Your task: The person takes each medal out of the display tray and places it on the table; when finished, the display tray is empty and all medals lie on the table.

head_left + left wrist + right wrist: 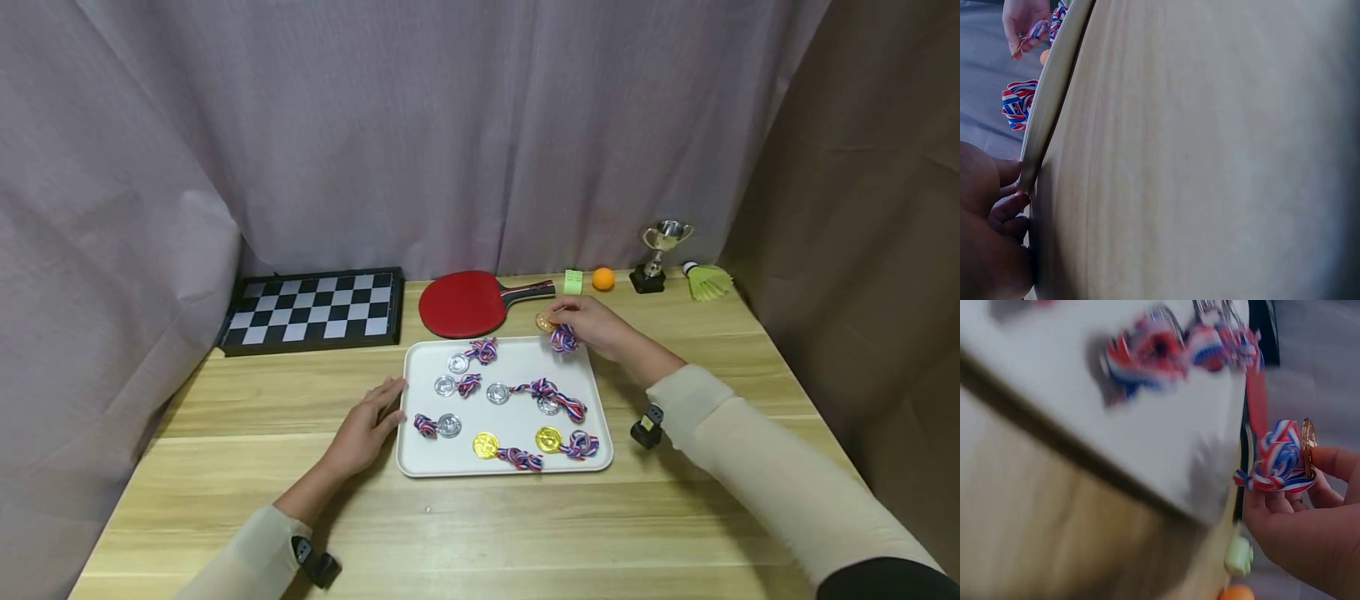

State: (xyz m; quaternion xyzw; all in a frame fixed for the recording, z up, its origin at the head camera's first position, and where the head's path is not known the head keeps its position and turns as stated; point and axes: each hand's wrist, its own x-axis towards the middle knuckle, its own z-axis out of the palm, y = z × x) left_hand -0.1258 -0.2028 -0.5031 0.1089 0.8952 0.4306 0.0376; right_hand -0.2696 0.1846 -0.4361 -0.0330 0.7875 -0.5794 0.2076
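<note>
- Biggest thing first: the wooden table (465, 533), with a chessboard (315, 310) at the back left and a red ping-pong paddle (468, 302) next to it.
- Then the white tray (517, 408) in the middle, with silver medals (448, 425) and a couple of gold medals (485, 445) scattered on it, each with a bunched red-white-blue ribbon.
- Right hand (592, 327) is up over the tray's far right corner, fingertips pinching a bronze medal (545, 322) on edge, its ribbon (563, 338) wadded under the fingers. So that medal is in the air, not on the tray.
- Left hand (367, 427) lies flat on the table with relaxed fingers touching the tray's left rim, not gripping it.
- Small stuff along the back: a little trophy (660, 254), a green shuttlecock (707, 281), an orange ball (603, 278) and a green tag (573, 282).
- What could go sideways, imo: it's a fingertip pinch on a thin coin, so it could slip and roll off the table, or the loose ribbon could snag a neighbour. The tray could skate too, since the left hand only rests against it.
- Writing or brands: nothing readable, the medal faces are too small and the wrist views are blurry.
</note>
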